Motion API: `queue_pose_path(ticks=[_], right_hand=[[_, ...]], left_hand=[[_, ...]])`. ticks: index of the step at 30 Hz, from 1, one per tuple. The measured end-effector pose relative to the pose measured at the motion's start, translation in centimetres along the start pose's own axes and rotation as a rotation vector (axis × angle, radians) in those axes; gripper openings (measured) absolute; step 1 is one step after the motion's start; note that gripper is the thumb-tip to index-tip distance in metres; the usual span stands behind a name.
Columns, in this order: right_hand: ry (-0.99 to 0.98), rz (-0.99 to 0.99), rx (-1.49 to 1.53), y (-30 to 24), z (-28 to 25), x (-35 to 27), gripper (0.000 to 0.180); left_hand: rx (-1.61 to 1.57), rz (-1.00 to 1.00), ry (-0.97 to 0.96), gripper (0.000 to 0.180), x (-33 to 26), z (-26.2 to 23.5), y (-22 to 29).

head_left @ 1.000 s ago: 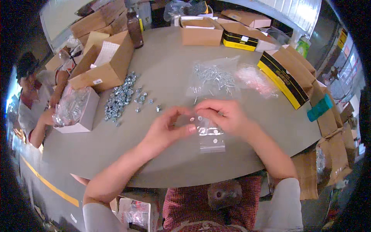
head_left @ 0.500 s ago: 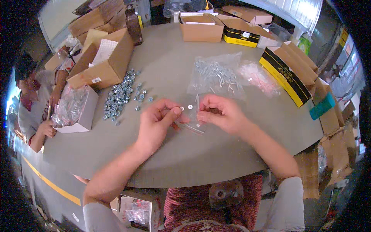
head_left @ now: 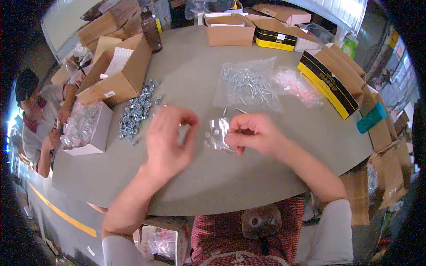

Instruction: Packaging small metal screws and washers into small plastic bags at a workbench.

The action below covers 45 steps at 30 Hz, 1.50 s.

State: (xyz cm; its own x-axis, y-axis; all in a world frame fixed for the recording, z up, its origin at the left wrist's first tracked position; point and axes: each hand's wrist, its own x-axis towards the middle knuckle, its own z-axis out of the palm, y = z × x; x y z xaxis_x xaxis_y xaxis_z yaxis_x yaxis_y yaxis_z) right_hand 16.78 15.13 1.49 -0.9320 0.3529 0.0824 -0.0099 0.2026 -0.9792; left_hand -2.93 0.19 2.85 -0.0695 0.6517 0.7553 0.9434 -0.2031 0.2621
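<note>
While the right hand (head_left: 256, 134) pinches the right edge of a small clear bag (head_left: 218, 141) between thumb and fingers, the left hand (head_left: 167, 139) stands apart to the left, fingers curled toward the thumb; it is blurred, and I cannot tell whether it grips anything. The bag thus lies between the two hands, above the near half of the grey bench (head_left: 248, 186), touching only the right one. Small pale rings show at the bag, too blurred to place exactly.

Just beyond the left hand, to its left, spreads a heap of metal nuts (head_left: 133, 114). Far of the right hand lies a larger clear bag of screws (head_left: 248, 84), with two loose screws (head_left: 242, 110) near its near edge. To its right are small whitish and pinkish pieces (head_left: 299, 88), then a black-and-yellow box (head_left: 327, 86) and a teal roll (head_left: 372, 119). At the far left stands an open cardboard box (head_left: 135, 66); nearer, a co-worker (head_left: 44, 106) sits beside a white box (head_left: 103, 131) filled with clear packets (head_left: 82, 126).
</note>
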Motion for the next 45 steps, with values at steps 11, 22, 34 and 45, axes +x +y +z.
queue_pose_path(ticks=[11, 22, 34, 45], right_hand=[[0.065, -0.237, -0.458, 0.0, 2.7, -0.2, 0.023], [0.074, -0.156, -0.571, -0.3, 2.9, -0.1, 0.028], [0.136, -0.319, -0.624, 0.0, 3.7, -0.2, 0.033], [0.182, -0.256, -0.448, 0.1, 4.2, 0.0, 0.022]], left_hand=[[-0.866, -0.672, -0.478, 0.016, -1.5, 1.2, 2.7], [-0.871, -0.770, -0.486, 0.022, -1.4, 1.3, 1.5], [-0.738, -0.749, -0.454, 0.016, -1.3, 1.2, 0.9], [-0.717, -0.656, -0.272, 0.013, -1.8, 1.4, 1.2]])
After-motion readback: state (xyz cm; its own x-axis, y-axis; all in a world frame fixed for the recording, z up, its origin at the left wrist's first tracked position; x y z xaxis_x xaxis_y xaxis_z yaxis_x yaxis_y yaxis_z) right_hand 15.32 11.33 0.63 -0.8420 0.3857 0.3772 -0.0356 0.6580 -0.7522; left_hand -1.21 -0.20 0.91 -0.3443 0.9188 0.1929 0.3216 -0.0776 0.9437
